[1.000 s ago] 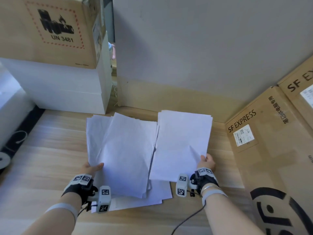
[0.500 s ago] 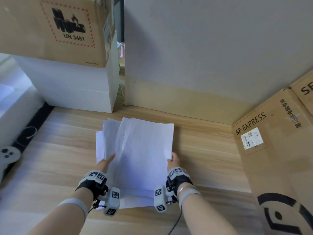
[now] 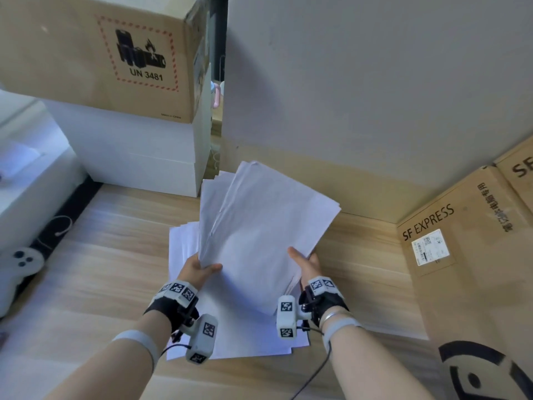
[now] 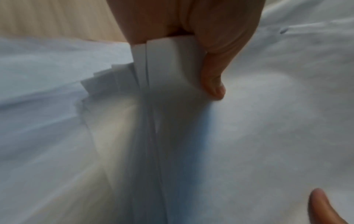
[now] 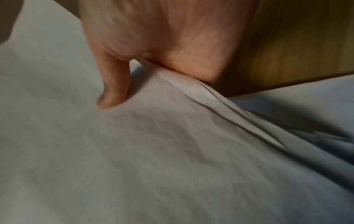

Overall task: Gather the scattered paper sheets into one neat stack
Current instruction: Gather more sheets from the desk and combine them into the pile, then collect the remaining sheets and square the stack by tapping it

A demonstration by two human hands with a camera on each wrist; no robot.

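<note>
Both hands are holding a bundle of sheets (image 3: 259,235) above the table (image 3: 109,255). The left hand (image 3: 196,268) is gripping the bundle's near left edge, with the thumb lying on top and the fingers going under; the left wrist view is showing several sheet edges (image 4: 153,63) pinched there, not aligned. The right hand (image 3: 307,264) is gripping the near right edge in the same way, its thumb (image 5: 113,91) pressing on the top sheet. The bundle is tilting, its far end rising toward the wall (image 3: 375,96). Under it, more sheets (image 3: 245,339) are lying flat on the table, fanned out a little. A cardboard box (image 3: 95,53) is sitting on white boxes (image 3: 138,151) at the left, and other cardboard boxes (image 3: 467,269) are standing at the right.
</note>
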